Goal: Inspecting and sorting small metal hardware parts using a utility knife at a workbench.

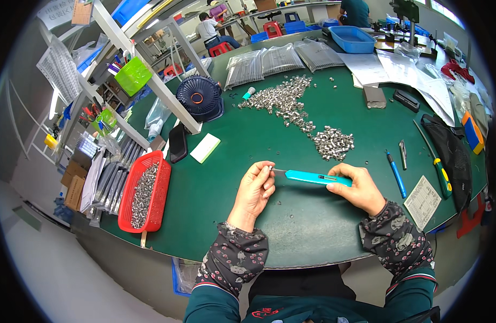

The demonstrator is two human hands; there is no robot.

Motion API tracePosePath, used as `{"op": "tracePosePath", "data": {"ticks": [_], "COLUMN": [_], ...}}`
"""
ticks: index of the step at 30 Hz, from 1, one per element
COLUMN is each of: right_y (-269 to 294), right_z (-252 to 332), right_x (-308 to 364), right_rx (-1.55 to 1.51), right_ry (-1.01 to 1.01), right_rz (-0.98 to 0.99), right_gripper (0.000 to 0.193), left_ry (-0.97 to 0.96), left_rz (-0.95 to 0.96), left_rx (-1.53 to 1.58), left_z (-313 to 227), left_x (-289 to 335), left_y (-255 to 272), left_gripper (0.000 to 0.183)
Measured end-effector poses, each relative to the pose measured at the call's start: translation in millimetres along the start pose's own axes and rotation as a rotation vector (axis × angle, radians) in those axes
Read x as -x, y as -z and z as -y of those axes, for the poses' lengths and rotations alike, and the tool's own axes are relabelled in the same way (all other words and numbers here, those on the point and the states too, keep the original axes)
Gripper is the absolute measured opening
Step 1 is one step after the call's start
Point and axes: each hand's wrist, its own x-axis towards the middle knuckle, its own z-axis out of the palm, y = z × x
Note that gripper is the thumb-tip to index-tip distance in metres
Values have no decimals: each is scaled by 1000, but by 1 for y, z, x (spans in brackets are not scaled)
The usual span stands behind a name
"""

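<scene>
My right hand [361, 188] holds a teal utility knife [307, 176] by its rear end, fingers closed round the handle. The knife's thin blade points left, and its tip meets a small silver metal piece [270, 168]. That piece is pinched between the thumb and forefinger of my left hand [252, 192]; the fingers hide much of it. Beyond my hands, a small heap of short silver metal sleeves [333, 143] lies on the green table [226, 161]. A larger spread of the same sleeves [283, 101] lies farther back.
At the left, a red basket [164, 188] holds many small metal parts. A phone [178, 143], a notepad [205, 148] and a dark fan [199, 98] stand nearby. To the right lie a blue pen [396, 174], a paper slip [423, 202] and a yellow-green-handled tool [442, 178].
</scene>
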Motion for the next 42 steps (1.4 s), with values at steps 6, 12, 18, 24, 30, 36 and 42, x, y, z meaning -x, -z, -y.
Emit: {"op": "tracePosePath", "data": {"ticks": [6, 12, 18, 24, 30, 36, 42], "right_y": [-1, 0, 0, -2, -2, -2, -1], "right_z": [-9, 5, -1, -5, -8, -9, -8], "right_x": [0, 3, 0, 0, -1, -1, -1], "right_rx": [103, 408, 232, 223, 169, 164, 151], "right_ry": [91, 337, 381, 326, 220, 200, 175], "right_rz": [-47, -187, -317, -253, -195, -144, -116], "right_gripper": [28, 26, 28, 29, 30, 31, 31], "left_ry": [2, 61, 86, 44, 33, 13, -18], "left_rz": [-38, -84, -101, -48, -42, -30, -17], "left_rx": [-142, -213, -123, -73, 4, -3, -15], "left_z": [1, 0, 0, -1, -4, -3, 0], "left_x": [0, 1, 1, 0, 0, 0, -1], "left_y": [-2, -3, -4, 0, -1, -1, -1], "left_gripper": [13, 20, 23, 19, 19, 16, 13]}}
